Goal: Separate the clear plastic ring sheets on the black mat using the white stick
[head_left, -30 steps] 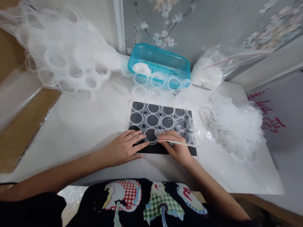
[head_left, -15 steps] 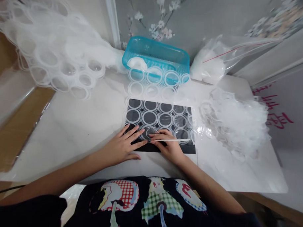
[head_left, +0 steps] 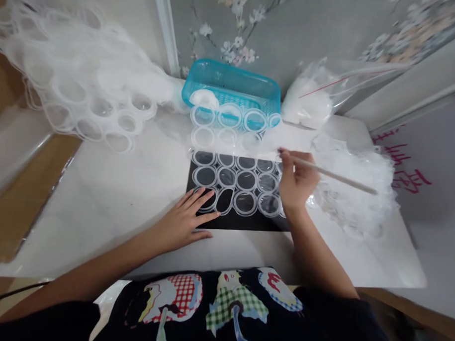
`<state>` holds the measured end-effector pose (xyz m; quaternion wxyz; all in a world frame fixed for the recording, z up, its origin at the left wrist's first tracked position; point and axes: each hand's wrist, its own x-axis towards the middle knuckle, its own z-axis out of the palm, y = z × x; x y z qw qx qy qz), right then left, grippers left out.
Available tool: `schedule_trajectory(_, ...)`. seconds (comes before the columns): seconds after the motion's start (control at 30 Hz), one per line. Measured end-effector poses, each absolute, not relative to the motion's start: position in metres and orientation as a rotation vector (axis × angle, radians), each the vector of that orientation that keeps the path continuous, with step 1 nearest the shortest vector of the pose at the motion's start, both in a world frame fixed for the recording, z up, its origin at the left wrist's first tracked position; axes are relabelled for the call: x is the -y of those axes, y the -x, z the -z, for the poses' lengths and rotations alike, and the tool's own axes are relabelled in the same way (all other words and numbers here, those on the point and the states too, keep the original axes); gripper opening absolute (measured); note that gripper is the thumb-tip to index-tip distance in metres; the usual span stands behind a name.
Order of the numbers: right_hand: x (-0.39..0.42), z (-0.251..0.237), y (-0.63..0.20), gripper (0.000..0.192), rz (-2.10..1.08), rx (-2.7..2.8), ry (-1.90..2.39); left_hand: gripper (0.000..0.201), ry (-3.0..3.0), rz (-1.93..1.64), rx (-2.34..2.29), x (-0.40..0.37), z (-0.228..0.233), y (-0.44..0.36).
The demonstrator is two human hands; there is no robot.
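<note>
Left hand (head_left: 184, 219) flat and spread, palm down, fingers wide open, gripping nothing; fingertips pressed on the near left corner of a clear plastic sheet of rings (head_left: 237, 182), the heel of the hand on the white tabletop (head_left: 112, 194). Under those fingertips, a black mat (head_left: 236, 221) beneath the sheet, its bare near edge just beside the left thumb and running across toward the right wrist.

Right hand (head_left: 297, 180) lifted off the mat, curled closed around a thin pale stick (head_left: 332, 176), pinched between thumb and fingers near one end. Tip of the stick just past the fingertips, over the far right edge of the ring sheet; long end slanting out to the right, across a heap of loose clear plastic scraps (head_left: 357, 191) just beyond the right hand.

Ring sheet stretched away from both hands, from the mat up onto a turquoise plastic basket (head_left: 234, 88), its far rows draped over the basket's near rim. White wad inside the basket at its left end, unclear what. Right of the basket, beyond the right hand, a clear zip bag (head_left: 314, 100) with white contents and a red seal line. Far to the left of the left hand, a large pile of punched-out ring sheets (head_left: 75, 86) spilling over the table's edge. Nearest of all, below both forearms, a dark shirt with cartoon prints (head_left: 217, 305).
</note>
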<state>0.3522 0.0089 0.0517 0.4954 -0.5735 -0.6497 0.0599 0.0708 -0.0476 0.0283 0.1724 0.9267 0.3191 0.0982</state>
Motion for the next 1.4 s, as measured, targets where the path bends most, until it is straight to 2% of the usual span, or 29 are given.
schedule_trajectory(0.07, 0.003, -0.051, -0.353, 0.015, -0.250, 1.663, 1.378, 0.045, -2.643, -0.302, -0.918, 0.048, -0.033, -0.072)
schedule_trajectory(0.23, 0.054, -0.034, -0.354, 0.011, -0.757, 1.904, 1.315, 0.040, -2.709, -0.347, -0.887, 0.049, -0.042, -0.090)
schedule_trajectory(0.37, 0.067, -0.026, -0.360, 0.010, -0.877, 1.857, 1.342, 0.042, -2.763, -0.302, -0.664, 0.052, -0.038, -0.114)
schedule_trajectory(0.7, 0.062, -0.020, -0.364, 0.011, -0.849, 1.888, 1.308, 0.045, -2.840, -0.322, -0.577, 0.060, -0.028, -0.136)
schedule_trajectory(1.0, 0.060, -0.023, -0.364, 0.019, -0.571, 2.265, 1.085, 0.049, -2.788, -0.357, -0.629, 0.062, -0.023, -0.139)
schedule_trajectory(1.1, 0.029, -0.036, -0.384, 0.017, -0.358, 2.051, 1.212, 0.049, -2.733, -0.360, -0.609, 0.059, -0.027, -0.138)
schedule_trajectory(1.2, 0.004, -0.050, -0.407, 0.031, -0.092, 1.675, 1.369, 0.048, -2.733, -0.355, -0.597, 0.056, -0.034, -0.140)
schedule_trajectory(1.23, 0.004, -0.053, -0.411, 0.027, -0.043, 1.582, 1.403, 0.048, -2.737, -0.369, -0.596, 0.055, -0.036, -0.142)
schedule_trajectory(1.27, 0.009, -0.053, -0.412, 0.022, -0.084, 1.611, 1.394, 0.047, -2.742, -0.391, -0.593, 0.055, -0.037, -0.144)
schedule_trajectory(1.33, 0.029, -0.049, -0.406, 0.014, -0.369, 1.811, 1.326, 0.044, -2.760, -0.437, -0.586, 0.055, -0.038, -0.152)
schedule_trajectory(1.4, 0.051, -0.040, -0.398, 0.013, -0.603, 1.887, 1.335, 0.043, -2.799, -0.446, -0.549, 0.055, -0.035, -0.161)
